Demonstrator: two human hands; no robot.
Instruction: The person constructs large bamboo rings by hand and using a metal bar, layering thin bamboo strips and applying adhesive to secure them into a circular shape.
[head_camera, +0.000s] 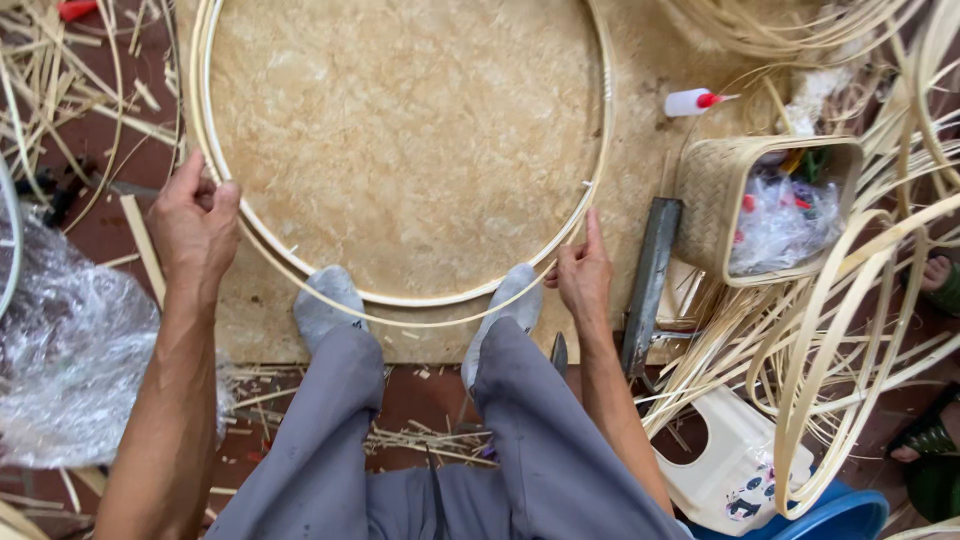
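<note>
A large round bamboo hoop (604, 110) made of layered thin strips lies flat on a pale wooden board (410, 130). My left hand (195, 225) grips the hoop's left side, fingers curled over the rim. My right hand (583, 275) pinches the strips at the hoop's lower right. A loose thin strip (430, 322) bows out below the hoop between my hands. Both of my feet in grey socks (325, 305) press on the hoop's near edge.
A dark flat metal blade (650, 285) lies right of my right hand. A woven basket (715, 205) holds plastic-wrapped bits. A white glue bottle with red cap (695, 102) lies on the board. Curved bamboo strips (840, 330) pile at right; clear plastic sheeting (70, 350) sits at left.
</note>
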